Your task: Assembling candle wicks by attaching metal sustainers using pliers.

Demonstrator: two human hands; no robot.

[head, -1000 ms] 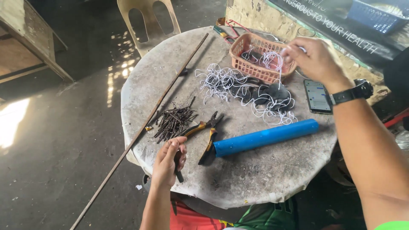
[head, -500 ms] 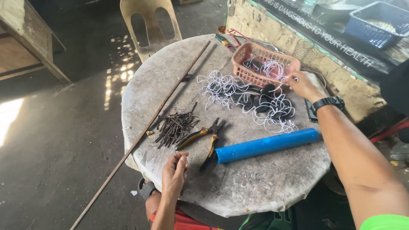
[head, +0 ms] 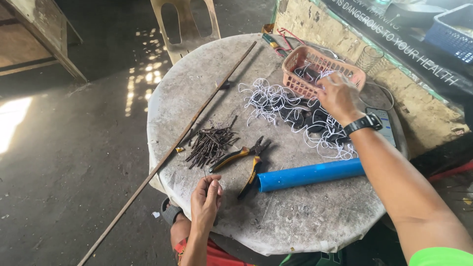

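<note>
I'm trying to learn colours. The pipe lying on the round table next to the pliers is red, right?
Not quite. The pipe is blue, not red, as the head view shows. It does lie on the round table, next to the pliers with their yellow-and-black handles.

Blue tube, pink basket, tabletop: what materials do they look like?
Blue tube: likely plastic pipe, smooth, uniform colour, slight sheen. Pink basket: moulded plastic, open lattice walls. Round table: looks like concrete or stone, rough, mottled grey, stained; can't tell which.
</note>
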